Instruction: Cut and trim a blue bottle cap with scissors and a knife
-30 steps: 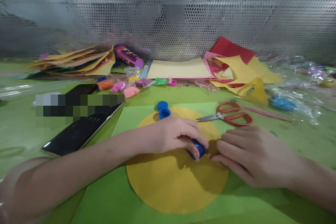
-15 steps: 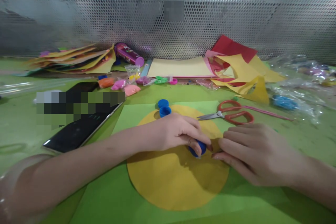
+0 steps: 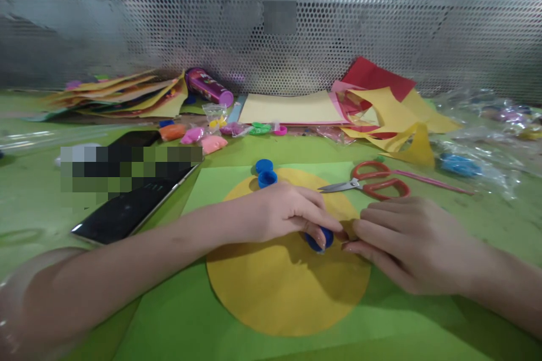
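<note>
A yellow paper circle (image 3: 283, 293) lies on a green paper sheet (image 3: 212, 186) in front of me. My left hand (image 3: 279, 211) rests on the circle, fingers closed round a small blue cap-like object (image 3: 318, 240). My right hand (image 3: 406, 240) lies beside it on the circle's right edge, fingers together and pressed down, fingertips meeting the left hand's; whether it pinches anything is hidden. Two blue caps (image 3: 266, 172) sit at the circle's far edge.
Red-handled scissors (image 3: 372, 186) lie right of the caps. A black tablet (image 3: 127, 208) is at the left. Coloured paper stacks (image 3: 127, 96), a purple tube (image 3: 207, 87), clay lumps (image 3: 199, 138) and plastic bags (image 3: 474, 152) line the perforated metal back wall.
Both hands stay together on the circle; the left hand with the blue object has shifted slightly right and away, fingertips now touching the right hand's.
</note>
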A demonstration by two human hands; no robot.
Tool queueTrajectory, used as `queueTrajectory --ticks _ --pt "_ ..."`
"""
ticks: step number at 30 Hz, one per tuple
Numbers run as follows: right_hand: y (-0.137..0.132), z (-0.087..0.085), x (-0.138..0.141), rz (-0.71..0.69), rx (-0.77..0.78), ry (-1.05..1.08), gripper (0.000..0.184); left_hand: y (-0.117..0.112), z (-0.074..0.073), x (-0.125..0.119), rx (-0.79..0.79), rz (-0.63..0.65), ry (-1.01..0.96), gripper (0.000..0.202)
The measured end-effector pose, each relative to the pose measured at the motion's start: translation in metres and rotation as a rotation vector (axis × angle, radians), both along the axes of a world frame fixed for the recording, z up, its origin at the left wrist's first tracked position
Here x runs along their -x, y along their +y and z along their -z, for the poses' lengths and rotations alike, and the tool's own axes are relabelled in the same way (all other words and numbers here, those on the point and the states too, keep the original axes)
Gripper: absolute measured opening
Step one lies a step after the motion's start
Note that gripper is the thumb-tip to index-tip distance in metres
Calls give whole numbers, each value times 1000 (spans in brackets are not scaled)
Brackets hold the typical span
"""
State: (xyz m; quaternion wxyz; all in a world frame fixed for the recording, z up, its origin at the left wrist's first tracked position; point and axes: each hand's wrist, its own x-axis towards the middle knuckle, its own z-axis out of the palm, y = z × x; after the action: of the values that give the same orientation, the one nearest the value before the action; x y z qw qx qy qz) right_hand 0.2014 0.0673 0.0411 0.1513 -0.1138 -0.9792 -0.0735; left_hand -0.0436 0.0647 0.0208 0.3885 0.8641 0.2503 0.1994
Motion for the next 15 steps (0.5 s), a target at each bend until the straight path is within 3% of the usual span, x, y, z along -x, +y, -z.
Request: queueTrajectory --ticks 15 --pt "-1 -4 1 -2 33 -72 38 -3 -4 -4 -65 -5 -29 33"
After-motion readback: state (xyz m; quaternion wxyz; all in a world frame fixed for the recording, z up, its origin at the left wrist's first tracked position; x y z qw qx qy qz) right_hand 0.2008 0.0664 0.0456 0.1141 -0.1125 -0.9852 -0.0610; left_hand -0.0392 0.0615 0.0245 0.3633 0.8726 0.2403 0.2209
